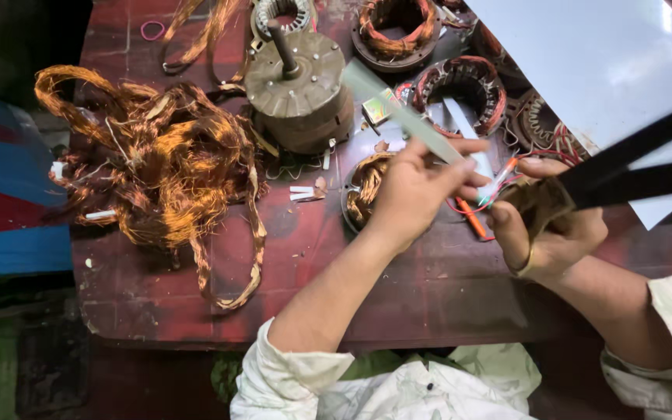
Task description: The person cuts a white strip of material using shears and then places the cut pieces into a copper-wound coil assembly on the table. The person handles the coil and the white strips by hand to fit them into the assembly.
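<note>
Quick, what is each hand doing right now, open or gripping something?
Left hand: closed, pinching a pale green strip.
Right hand: closed around large black scissors.

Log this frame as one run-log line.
left hand: holds pale strip | right hand: grips black scissors | nearby: orange pen, motor, copper wire heap

At the left of the frame a tangled heap of wire [161, 155] shines copper-orange with paler golden strands. The worktop [289, 272] is dark red, scuffed and streaked with black. Near the top centre the motor housing [299, 85] is dull brownish bronze. The strip [398, 109] is pale translucent green. The pen [472, 219] is orange. At the upper right a sheet [600, 62] is pale bluish white. The sleeves [289, 381] are off-white.
</note>
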